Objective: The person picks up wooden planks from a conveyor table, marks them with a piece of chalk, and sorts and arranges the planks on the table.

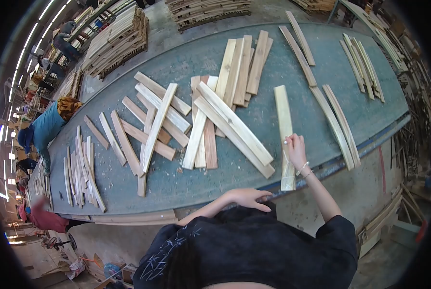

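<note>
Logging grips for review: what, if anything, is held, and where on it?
The right hand pinches a small white piece behind its exposed tip; the left hand holds nothing visible.

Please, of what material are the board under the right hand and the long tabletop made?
The board looks like bare wood: pale, with faint grain streaks and no clear varnish shine. The tabletop has a worn, scuffed blue-green finish, perhaps paint over wood or metal; its surface does not settle which.
</note>
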A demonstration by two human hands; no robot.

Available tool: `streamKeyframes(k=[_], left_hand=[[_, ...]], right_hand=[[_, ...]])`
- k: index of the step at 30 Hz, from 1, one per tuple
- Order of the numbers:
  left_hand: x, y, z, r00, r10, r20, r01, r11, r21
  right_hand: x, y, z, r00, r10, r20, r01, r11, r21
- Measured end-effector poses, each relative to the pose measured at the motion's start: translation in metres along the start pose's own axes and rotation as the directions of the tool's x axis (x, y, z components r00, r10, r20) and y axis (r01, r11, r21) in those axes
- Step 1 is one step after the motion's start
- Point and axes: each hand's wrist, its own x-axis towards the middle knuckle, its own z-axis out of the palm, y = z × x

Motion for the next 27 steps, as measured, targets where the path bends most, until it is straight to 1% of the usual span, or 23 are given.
streamKeyframes(k=[1,2,3,4,5,6,7,9,10,11,12,13,15,16,18,19,20,21,23,24,26,27], left_hand=[[-0.009,-0.009,-0.014,0.996,-0.026,-0.084,0.025,1.0,-0.013],[-0.017,-0.017,-0.03,0.982,-0.024,-0.187,0.018,0.999,-0.035],[-0.026,-0.023,-0.046,0.981,-0.023,-0.193,0.018,0.999,-0.027],[-0.034,-0.03,-0.062,0.952,-0.067,-0.298,0.038,0.994,-0.103],[-0.041,-0.037,-0.078,0.911,-0.116,-0.397,0.048,0.983,-0.178],[-0.047,-0.041,-0.091,0.867,-0.148,-0.476,0.079,0.984,-0.162],[-0.052,-0.05,-0.104,0.866,-0.144,-0.479,0.08,0.985,-0.151],[-0.061,-0.067,-0.121,0.743,-0.107,-0.66,-0.07,0.969,-0.236],[-0.068,-0.068,-0.132,0.734,-0.117,-0.669,-0.098,0.956,-0.276],[-0.074,-0.069,-0.139,0.74,-0.12,-0.662,-0.097,0.955,-0.282],[-0.079,-0.07,-0.146,0.709,-0.105,-0.697,-0.131,0.952,-0.277],[-0.084,-0.071,-0.152,0.674,-0.09,-0.733,-0.168,0.948,-0.271],[-0.097,-0.07,-0.163,0.667,-0.111,-0.737,-0.164,0.943,-0.29],[-0.103,-0.071,-0.167,0.671,-0.106,-0.734,-0.175,0.939,-0.295],[-0.112,-0.08,-0.173,0.674,-0.106,-0.731,-0.197,0.928,-0.316],[-0.117,-0.085,-0.175,0.651,-0.085,-0.755,-0.228,0.926,-0.302],[-0.121,-0.09,-0.176,0.625,-0.066,-0.777,-0.258,0.923,-0.286],[-0.127,-0.093,-0.177,0.621,-0.071,-0.78,-0.27,0.916,-0.298],[-0.135,-0.096,-0.181,0.57,-0.089,-0.816,-0.243,0.931,-0.272],[-0.139,-0.099,-0.182,0.567,-0.093,-0.818,-0.247,0.929,-0.276],[-0.144,-0.105,-0.182,0.485,-0.087,-0.87,-0.277,0.929,-0.247],[-0.147,-0.108,-0.185,0.487,-0.082,-0.869,-0.287,0.925,-0.248]], right_hand=[[0.021,0.01,0.008,1.0,-0.012,-0.005,0.012,1.0,0.001],[0.047,0.022,0.02,1.0,0.025,-0.018,-0.026,0.998,-0.056],[0.073,0.034,0.034,0.998,0.062,-0.033,-0.066,0.992,-0.112],[0.099,0.05,0.051,0.998,0.058,-0.04,-0.062,0.992,-0.107],[0.129,0.068,0.069,0.999,0.025,-0.023,-0.03,0.972,-0.232],[0.16,0.078,0.084,1.0,-0.004,-0.003,0.003,0.936,-0.353],[0.189,0.08,0.097,1.0,-0.008,-0.013,0.002,0.937,-0.35],[0.233,0.085,0.118,1.0,-0.023,-0.01,0.018,0.941,-0.338],[0.251,0.083,0.123,1.0,-0.016,-0.009,0.012,0.939,-0.345],[0.266,0.081,0.131,0.995,0.096,-0.041,-0.105,0.935,-0.34],[0.276,0.079,0.138,0.976,0.205,-0.072,-0.217,0.917,-0.333],[0.281,0.076,0.146,0.976,0.208,-0.071,-0.22,0.914,-0.341],[0.289,0.07,0.16,0.969,0.219,-0.115,-0.244,0.925,-0.293],[0.294,0.068,0.164,0.971,0.215,-0.106,-0.237,0.921,-0.309],[0.299,0.062,0.17,0.961,0.219,-0.17,-0.254,0.942,-0.22],[0.301,0.064,0.173,0.964,0.216,-0.156,-0.248,0.94,-0.235],[0.304,0.069,0.173,0.974,0.171,-0.147,-0.202,0.953,-0.227],[0.306,0.066,0.173,0.982,0.124,-0.14,-0.152,0.964,-0.219],[0.31,0.059,0.173,0.985,0.096,-0.143,-0.128,0.964,-0.233],[0.31,0.058,0.174,0.987,0.086,-0.132,-0.116,0.964,-0.24],[0.299,0.052,0.174,0.991,0.064,-0.116,-0.089,0.969,-0.23],[0.29,0.045,0.177,0.991,0.062,-0.117,-0.088,0.967,-0.241]])
